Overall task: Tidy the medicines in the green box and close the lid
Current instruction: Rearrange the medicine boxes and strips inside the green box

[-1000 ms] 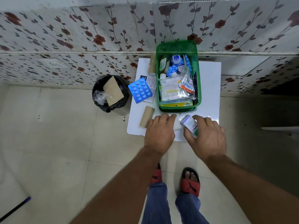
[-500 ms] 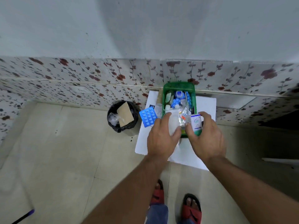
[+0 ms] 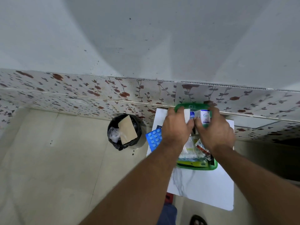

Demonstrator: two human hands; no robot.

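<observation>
Green plastic box (image 3: 197, 167) sits on the white counter (image 3: 204, 189), its far end against the flowered wall tiles (image 3: 90, 93); both my hands are over its far half; my right hand (image 3: 215, 132) has its grip pinched around a small white medicine carton (image 3: 204, 118) with blue-green print, held upright above the box's far end; my left hand (image 3: 176, 127) is just beside it, fingers curled on a white flat piece (image 3: 186, 116) at the far left corner, thumbs of the two hands nearly touching; near half of the box is uncovered and full: a clear pack of cotton swabs (image 3: 190, 153), a red-and-white sachet (image 3: 202, 146) to its right, a yellow-green pack (image 3: 191, 164) flat against the near wall; blue blister sheet of tablets (image 3: 153, 138) lies outside the box on the counter's left edge, partly under my left wrist; black-lined bin (image 3: 124, 132) stands on the floor left of the counter, a brown cardboard piece (image 3: 127, 131) leaning in it; whether a lid is anywhere in sight I cannot tell.
</observation>
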